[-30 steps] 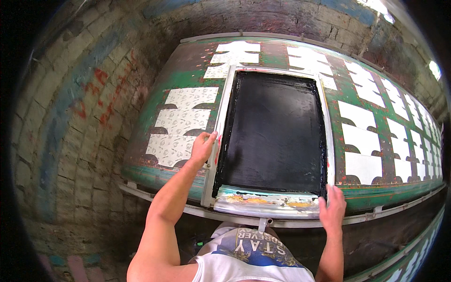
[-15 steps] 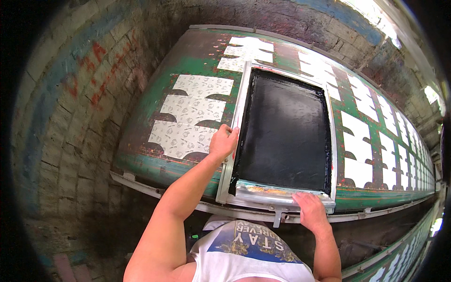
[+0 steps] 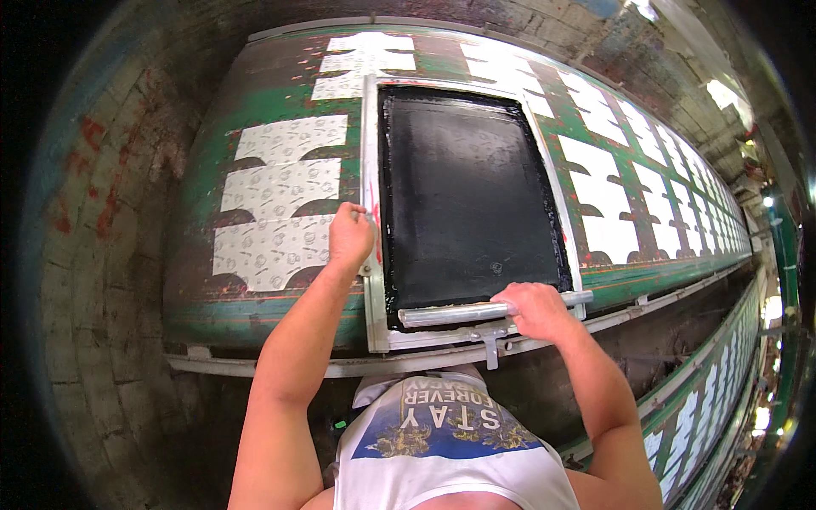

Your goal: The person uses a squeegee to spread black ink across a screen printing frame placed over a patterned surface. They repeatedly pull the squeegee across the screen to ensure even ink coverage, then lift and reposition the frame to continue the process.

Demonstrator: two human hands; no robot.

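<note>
A screen printing frame with pale metal sides lies on a long green table, its mesh coated in black ink. My left hand is closed at the frame's left side, fingers pinched on the rail. In my right hand is a metal-handled squeegee, held across the near end of the frame, its right end reaching past the frame's side. Left of the frame lie white cut fabric pieces printed with small dark figures.
More white pieces run in rows down the table to the right. A metal rail with a bracket follows the near edge. A second table with white pieces stands at lower right. A block wall rises on the left.
The head view has shifted, so the table and frame sit farther left. My right hand now wraps round the squeegee handle, which has turned. My left hand stays at the frame's left side.
</note>
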